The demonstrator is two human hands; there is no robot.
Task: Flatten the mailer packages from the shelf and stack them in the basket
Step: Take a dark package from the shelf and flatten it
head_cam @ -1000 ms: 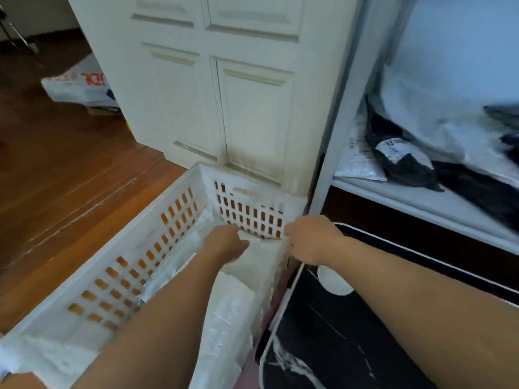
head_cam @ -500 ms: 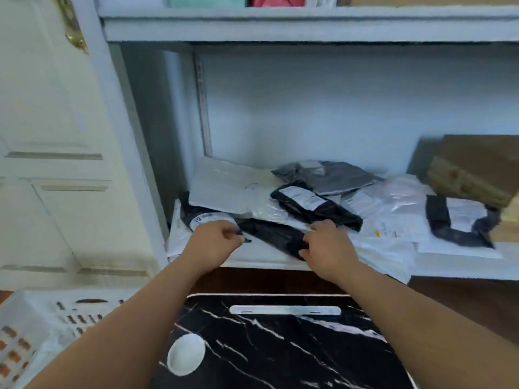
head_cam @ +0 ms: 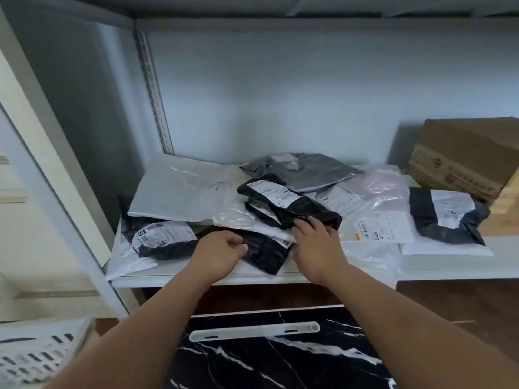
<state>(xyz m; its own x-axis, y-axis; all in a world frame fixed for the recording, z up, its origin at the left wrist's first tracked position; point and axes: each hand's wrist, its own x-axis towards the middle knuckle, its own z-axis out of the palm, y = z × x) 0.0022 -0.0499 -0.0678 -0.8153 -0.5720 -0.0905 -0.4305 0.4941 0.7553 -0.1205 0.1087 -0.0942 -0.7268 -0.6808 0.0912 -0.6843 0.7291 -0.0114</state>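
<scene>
Fingers, right hand: spread and nearly straight, tips laid on the near end of the crumpled black mailer atop the pile; nothing gripped as far as I can see. Left hand: fingers curled inward, thumb forward, at the edge of the flat black mailer lying at the shelf front; whether it pinches the film I cannot tell

Stock on shelf: grey mailer at left, dark grey mailer at back, clear bags to the right, labelled black mailer far left, another black one far right, cardboard box in the corner. Basket: low at my left, well apart from the pile

Handling note, my judgement: I would draw one mailer clear of the heap, not drag two; support both ends, press air out from the middle outward, smooth creases flat before carrying it down to the basket. Slippery film may slide neighbours off the shelf edge

Writing: white shipping labels with barcodes on several mailers; text too small and blurred to read. Box print illegible
</scene>
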